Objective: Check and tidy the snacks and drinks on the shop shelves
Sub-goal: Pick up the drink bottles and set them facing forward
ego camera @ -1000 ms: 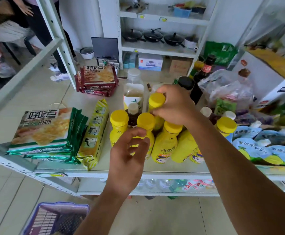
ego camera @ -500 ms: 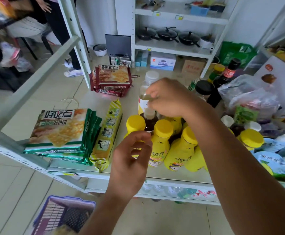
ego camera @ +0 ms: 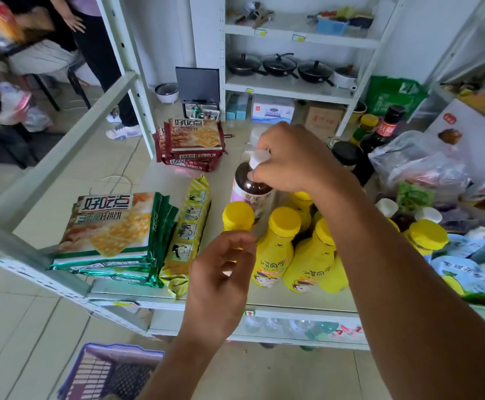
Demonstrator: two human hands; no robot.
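My right hand grips the white cap of a dark drink bottle with a pink label and holds it lifted above the yellow bottles. Several yellow bottles with yellow caps stand in a cluster on the white shelf. My left hand hovers in front of the leftmost yellow bottle, fingers loosely curled, holding nothing. Green cracker packs lie stacked at the shelf's left, a yellow snack strip beside them. Red cracker packs lie further back.
Dark sauce bottles, a plastic bag and blue pouches crowd the shelf's right. A purple basket sits on the floor below. Behind stands a white rack with black pans. A person stands at the back left.
My right hand left a yellow bottle's cap, took the dark bottle by its white cap and lifted it out of the cluster. My left hand stayed in front, fingers curled.
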